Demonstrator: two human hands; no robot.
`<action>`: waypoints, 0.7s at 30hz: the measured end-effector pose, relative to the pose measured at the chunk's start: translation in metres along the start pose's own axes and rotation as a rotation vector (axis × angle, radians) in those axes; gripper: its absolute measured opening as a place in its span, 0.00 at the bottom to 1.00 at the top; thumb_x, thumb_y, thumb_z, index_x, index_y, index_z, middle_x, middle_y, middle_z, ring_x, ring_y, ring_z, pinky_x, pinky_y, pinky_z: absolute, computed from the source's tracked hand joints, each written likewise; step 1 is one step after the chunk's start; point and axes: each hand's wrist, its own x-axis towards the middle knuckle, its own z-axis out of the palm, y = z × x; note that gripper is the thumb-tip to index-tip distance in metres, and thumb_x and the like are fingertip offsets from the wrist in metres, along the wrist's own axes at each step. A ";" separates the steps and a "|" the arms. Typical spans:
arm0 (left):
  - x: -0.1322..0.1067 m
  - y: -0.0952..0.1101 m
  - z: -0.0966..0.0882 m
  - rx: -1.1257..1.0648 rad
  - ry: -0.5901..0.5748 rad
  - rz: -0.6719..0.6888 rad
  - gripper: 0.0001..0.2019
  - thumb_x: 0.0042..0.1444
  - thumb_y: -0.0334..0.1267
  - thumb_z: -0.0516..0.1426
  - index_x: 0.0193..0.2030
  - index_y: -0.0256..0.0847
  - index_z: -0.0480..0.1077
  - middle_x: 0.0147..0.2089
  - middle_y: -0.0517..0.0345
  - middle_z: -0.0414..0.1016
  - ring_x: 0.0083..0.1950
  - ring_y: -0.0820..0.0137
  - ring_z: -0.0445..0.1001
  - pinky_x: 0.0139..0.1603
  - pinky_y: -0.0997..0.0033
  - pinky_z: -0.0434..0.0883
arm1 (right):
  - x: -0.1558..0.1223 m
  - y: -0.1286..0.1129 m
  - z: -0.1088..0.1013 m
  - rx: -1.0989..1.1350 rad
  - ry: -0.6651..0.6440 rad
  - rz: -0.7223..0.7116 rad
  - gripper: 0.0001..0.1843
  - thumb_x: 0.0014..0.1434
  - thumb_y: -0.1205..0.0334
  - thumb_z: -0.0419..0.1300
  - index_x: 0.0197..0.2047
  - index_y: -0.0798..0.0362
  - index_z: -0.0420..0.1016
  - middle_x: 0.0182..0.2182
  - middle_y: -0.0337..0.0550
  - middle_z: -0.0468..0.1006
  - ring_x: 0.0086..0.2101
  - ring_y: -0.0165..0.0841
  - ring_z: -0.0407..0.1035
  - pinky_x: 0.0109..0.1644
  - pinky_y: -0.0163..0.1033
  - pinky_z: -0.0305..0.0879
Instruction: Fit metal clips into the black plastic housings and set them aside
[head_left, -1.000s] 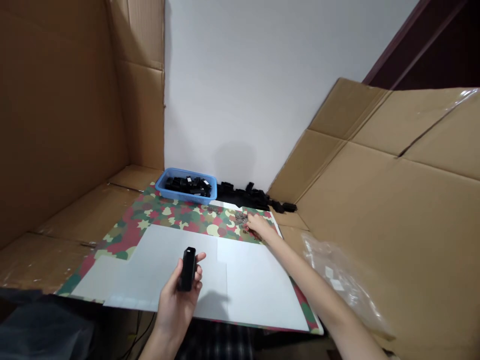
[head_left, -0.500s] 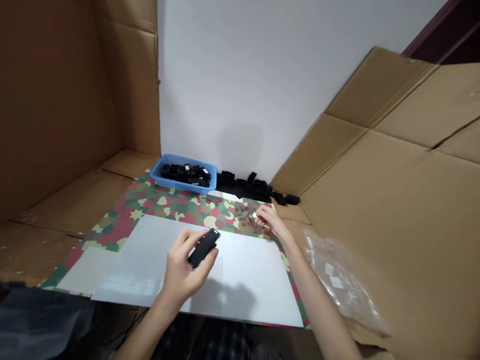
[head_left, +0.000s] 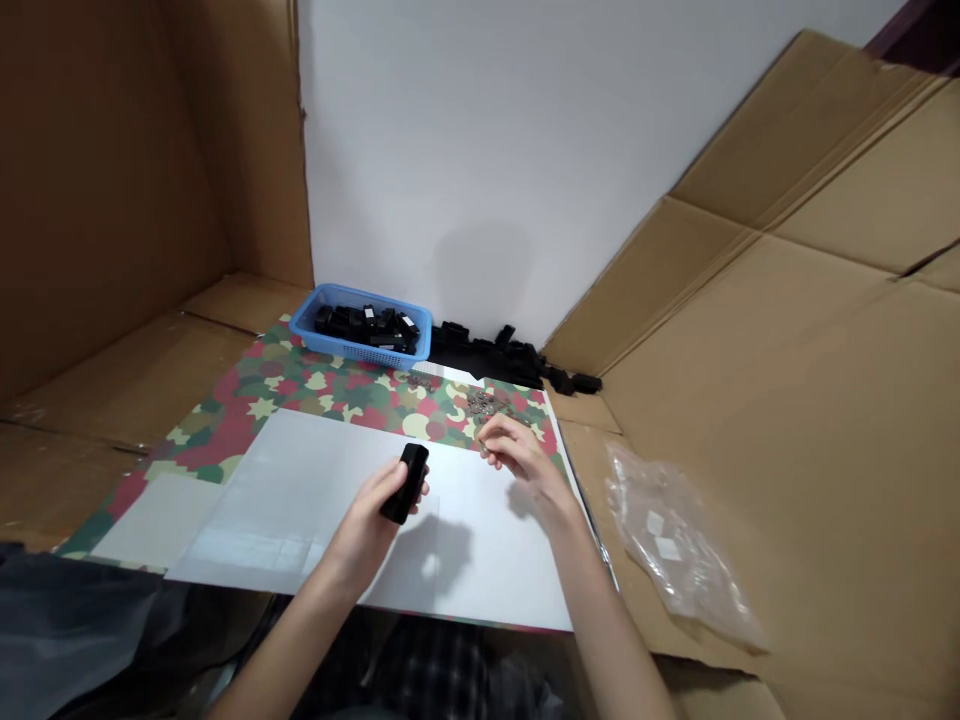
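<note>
1. Slip was our main worry: we held the black rectangular case (head_left: 403,484) in our left hand (head_left: 365,525), the left fingers (head_left: 388,479) curled around its lower part. Its upper end stood clear of the fingertips, so a twist or a loosened grip could have tipped it onto the white sheet (head_left: 300,470) under the fingers.
2. Our right hand (head_left: 521,467) hovered with the right fingers (head_left: 495,447) half-curled over the sheet's far edge. We could not tell whether they pinched anything small.
3. Just beyond those fingertips, the small metal pieces (head_left: 484,403) lay loosely heaped on the camouflage mat (head_left: 360,405). A careless sweep could have scattered them.
4. Well past the left fingers, the blue plastic basket (head_left: 360,350) sat full of black parts (head_left: 364,322). More black parts (head_left: 495,352) lay in a loose row beyond the right fingers, where a long reach could have knocked them.
5. The case looked matte, plain and slightly tilted, with no markings we could make out.
</note>
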 end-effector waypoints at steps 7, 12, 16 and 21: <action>-0.007 -0.010 0.011 -0.295 -0.158 -0.196 0.12 0.48 0.42 0.62 0.35 0.35 0.75 0.34 0.52 0.70 0.29 0.74 0.63 0.30 0.74 0.62 | -0.034 -0.014 0.026 0.086 -0.039 -0.117 0.04 0.45 0.62 0.59 0.26 0.51 0.74 0.22 0.36 0.70 0.22 0.27 0.62 0.27 0.35 0.58; -0.007 -0.012 0.010 0.097 -0.349 0.047 0.14 0.46 0.47 0.63 0.34 0.38 0.75 0.33 0.53 0.70 0.32 0.69 0.63 0.32 0.72 0.59 | -0.040 -0.010 0.036 0.114 -0.210 -0.082 0.04 0.44 0.65 0.58 0.25 0.52 0.74 0.21 0.36 0.69 0.22 0.27 0.60 0.26 0.35 0.56; -0.004 -0.014 0.008 0.232 -0.370 0.079 0.15 0.47 0.47 0.60 0.33 0.37 0.77 0.31 0.53 0.70 0.32 0.67 0.62 0.34 0.70 0.58 | -0.038 -0.006 0.043 0.188 -0.225 -0.063 0.02 0.43 0.66 0.58 0.23 0.53 0.72 0.19 0.34 0.66 0.20 0.26 0.57 0.24 0.33 0.53; -0.003 -0.013 0.011 0.068 -0.250 0.037 0.14 0.43 0.45 0.60 0.28 0.35 0.76 0.30 0.51 0.72 0.32 0.66 0.64 0.33 0.69 0.59 | -0.041 0.001 0.046 0.258 -0.152 -0.004 0.07 0.48 0.59 0.60 0.32 0.51 0.69 0.20 0.34 0.67 0.21 0.27 0.60 0.24 0.33 0.53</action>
